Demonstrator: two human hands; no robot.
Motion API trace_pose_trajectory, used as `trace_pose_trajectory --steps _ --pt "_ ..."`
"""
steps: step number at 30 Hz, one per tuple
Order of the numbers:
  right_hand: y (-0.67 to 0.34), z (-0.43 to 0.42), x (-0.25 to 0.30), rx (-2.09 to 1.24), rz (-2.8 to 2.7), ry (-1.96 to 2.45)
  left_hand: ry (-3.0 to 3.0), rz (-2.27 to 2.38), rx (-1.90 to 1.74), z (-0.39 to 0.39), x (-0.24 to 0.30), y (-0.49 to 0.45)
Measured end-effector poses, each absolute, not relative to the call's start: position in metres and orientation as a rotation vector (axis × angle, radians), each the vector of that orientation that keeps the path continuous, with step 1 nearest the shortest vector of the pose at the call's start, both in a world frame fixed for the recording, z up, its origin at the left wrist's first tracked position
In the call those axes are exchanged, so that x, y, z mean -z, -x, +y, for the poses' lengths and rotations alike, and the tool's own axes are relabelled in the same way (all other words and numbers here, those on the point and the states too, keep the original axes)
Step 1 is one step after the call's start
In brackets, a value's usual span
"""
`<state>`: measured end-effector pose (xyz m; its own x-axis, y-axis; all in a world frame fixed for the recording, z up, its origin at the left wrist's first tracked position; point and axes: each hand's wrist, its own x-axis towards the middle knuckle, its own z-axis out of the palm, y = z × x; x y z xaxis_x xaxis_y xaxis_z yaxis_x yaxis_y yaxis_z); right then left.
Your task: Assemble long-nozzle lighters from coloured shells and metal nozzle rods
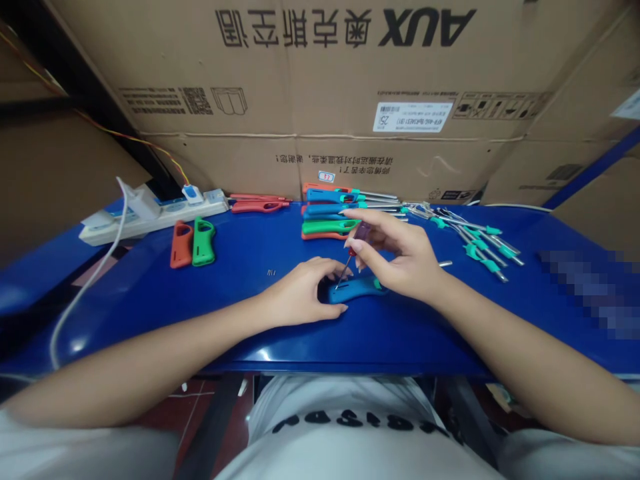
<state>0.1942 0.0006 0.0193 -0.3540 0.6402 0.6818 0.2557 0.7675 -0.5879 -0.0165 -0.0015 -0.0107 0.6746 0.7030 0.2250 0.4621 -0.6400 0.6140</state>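
Could not see the part of the blue lighter [356, 290] behind the right hand [410, 260], nor all of the purple screwdriver [363, 231] between its fingers [381, 219]. Found the slivers [271, 272] on the desk [240, 340] too small to identify and the dark item [595, 293] at right blurred.

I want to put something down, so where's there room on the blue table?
On the table, between the left green handle and the metal pieces; also between the forearms, nearer than the held blue handle. It's crowded along the cardboard, with piled handles and metal tubes.
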Motion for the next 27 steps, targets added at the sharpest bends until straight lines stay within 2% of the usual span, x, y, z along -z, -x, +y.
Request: trace_pose_trajectory --steps 27 --pt "-0.1935 -0.0008 -0.017 -0.328 -2.069 0.62 -2.374 0.827 -0.689 -0.0051 0.019 0.0122"
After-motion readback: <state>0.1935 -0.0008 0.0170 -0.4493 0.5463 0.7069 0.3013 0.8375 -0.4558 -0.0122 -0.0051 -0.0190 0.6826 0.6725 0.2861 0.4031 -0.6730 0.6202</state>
